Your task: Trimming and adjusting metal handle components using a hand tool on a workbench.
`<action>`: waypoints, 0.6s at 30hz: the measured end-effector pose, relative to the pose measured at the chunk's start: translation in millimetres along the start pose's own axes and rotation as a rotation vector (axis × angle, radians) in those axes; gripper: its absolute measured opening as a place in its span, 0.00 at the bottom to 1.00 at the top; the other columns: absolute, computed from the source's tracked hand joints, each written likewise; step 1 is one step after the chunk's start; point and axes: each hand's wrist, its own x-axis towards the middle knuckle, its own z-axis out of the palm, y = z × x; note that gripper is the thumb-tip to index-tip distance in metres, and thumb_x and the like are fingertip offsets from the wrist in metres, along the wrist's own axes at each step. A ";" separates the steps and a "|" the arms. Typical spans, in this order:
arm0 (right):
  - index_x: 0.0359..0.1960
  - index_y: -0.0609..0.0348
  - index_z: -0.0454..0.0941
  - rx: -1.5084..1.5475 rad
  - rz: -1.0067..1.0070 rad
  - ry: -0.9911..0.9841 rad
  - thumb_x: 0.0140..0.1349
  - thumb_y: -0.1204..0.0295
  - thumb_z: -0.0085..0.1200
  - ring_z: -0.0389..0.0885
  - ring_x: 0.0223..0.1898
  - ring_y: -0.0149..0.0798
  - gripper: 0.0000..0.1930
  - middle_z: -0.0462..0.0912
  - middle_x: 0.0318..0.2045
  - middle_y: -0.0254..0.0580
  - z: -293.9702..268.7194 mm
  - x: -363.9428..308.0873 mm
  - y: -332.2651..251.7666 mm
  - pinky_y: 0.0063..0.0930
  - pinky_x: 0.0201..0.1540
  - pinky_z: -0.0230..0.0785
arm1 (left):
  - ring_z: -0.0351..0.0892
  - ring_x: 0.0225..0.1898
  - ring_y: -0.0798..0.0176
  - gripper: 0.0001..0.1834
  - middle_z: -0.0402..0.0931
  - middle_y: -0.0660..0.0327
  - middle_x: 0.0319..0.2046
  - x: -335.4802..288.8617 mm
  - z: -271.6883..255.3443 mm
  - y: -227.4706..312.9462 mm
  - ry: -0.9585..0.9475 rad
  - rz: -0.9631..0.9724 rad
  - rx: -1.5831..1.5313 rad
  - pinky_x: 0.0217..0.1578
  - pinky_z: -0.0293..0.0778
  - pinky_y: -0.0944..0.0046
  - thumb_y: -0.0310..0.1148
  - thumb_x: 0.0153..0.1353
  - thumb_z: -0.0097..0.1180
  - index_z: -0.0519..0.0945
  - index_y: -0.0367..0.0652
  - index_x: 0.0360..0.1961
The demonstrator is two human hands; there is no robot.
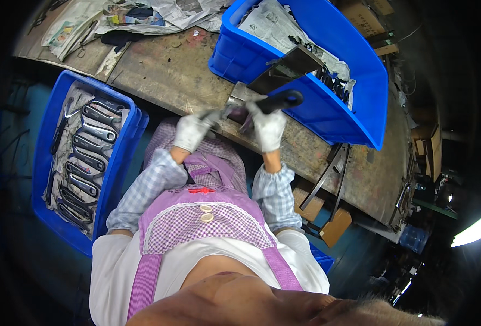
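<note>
1. Black-handled metal tool: held between both hands above the near edge of the worn desk, holed grip end pointing right. Metal end blurred.
2. Right hand, white-gloved: fingers wrapped around the tool, near the inner end of its black handle.
3. Left hand, white-gloved: fingers curled at the metal end; blur prevents telling whether they grip it.
4. Dark flat plate: tilted, just beyond the handle, in front of the large blue bin.
5. Large blue bin: on the desk, holding newspaper and dark pieces.
6. Blue crate: at the person's left, paper-lined, containing a column of dark-handled hand tools.
</note>
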 end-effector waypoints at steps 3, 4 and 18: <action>0.36 0.54 0.87 -0.126 -0.086 0.020 0.60 0.68 0.63 0.86 0.32 0.46 0.06 0.87 0.33 0.43 -6.0 15.7 4.7 0.37 0.37 0.77 | 0.86 0.27 0.67 0.24 0.88 0.56 0.33 2.2 -13.9 -5.4 0.095 -0.072 -0.065 0.33 0.79 0.70 0.50 0.69 0.57 0.83 0.43 0.55; 0.37 0.53 0.87 -0.099 0.026 -0.025 0.60 0.69 0.62 0.85 0.32 0.49 0.06 0.86 0.33 0.43 -7.5 17.4 5.1 0.39 0.38 0.77 | 0.86 0.27 0.67 0.22 0.87 0.57 0.32 0.9 -14.9 -1.8 0.095 -0.037 0.011 0.32 0.80 0.69 0.48 0.69 0.57 0.83 0.44 0.54; 0.50 0.61 0.82 -0.363 -0.187 0.030 0.49 0.60 0.71 0.80 0.49 0.54 0.27 0.81 0.47 0.52 2.8 5.7 34.1 0.40 0.54 0.73 | 0.84 0.35 0.44 0.30 0.83 0.50 0.29 28.5 18.2 41.0 0.148 0.083 0.680 0.37 0.78 0.50 0.64 0.52 0.65 0.83 0.44 0.33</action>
